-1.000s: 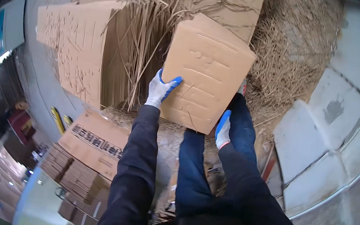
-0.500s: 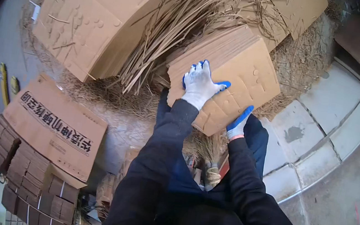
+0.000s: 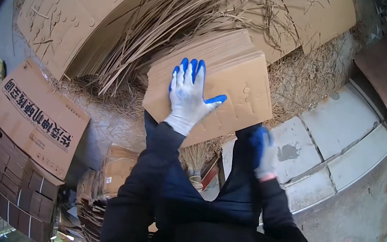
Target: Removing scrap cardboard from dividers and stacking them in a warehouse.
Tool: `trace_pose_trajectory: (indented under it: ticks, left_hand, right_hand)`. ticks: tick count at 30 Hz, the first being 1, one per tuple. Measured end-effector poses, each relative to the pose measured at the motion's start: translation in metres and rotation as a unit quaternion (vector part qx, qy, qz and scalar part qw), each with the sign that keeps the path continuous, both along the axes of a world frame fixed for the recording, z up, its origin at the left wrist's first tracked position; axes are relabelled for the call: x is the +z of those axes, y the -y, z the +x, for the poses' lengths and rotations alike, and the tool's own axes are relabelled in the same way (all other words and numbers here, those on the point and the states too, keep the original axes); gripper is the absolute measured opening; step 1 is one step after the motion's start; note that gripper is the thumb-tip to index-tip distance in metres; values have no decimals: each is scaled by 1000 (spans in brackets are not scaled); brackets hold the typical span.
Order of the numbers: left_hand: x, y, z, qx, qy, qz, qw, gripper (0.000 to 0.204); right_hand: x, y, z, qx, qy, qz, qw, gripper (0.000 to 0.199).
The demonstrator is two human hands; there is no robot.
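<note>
A stack of flat brown cardboard sheets with slits and round cuts rests in front of my legs, its layered edges facing up and away. On its top sheet lies my left hand, in a white glove with blue fingers, palm down, fingers stretched and thumb out to the side. My right hand, gloved alike, is off the stack, over my right thigh. Motion smears its fingers, and I cannot make out anything in them.
Thin cardboard strips heap beyond the stack, beside larger cardboard sheets. A straw broom stands between my legs. At left are a printed carton and strapped cardboard bundles; pale slabs lie at right.
My right hand has let go of the stack's near right edge and moved back toward me. My left hand still lies on the top sheet. The whole view has shifted somewhat.
</note>
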State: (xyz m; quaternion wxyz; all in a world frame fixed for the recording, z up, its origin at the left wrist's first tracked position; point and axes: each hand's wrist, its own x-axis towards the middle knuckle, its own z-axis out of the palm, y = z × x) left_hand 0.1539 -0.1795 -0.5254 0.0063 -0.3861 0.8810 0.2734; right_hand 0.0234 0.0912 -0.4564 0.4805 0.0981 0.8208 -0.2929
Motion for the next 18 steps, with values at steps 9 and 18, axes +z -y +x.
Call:
trace_pose_trajectory:
  ticks: [9,18]
  left_hand:
    - [-31,-35,-27,45,-11,-70,996,86]
    - [-35,-35,-21,36,4,-52,998,82]
  right_hand:
    - [-187,232,-239,473,-40,-115,873,103]
    - [-332,300,-180,682,-88,-288,666,51]
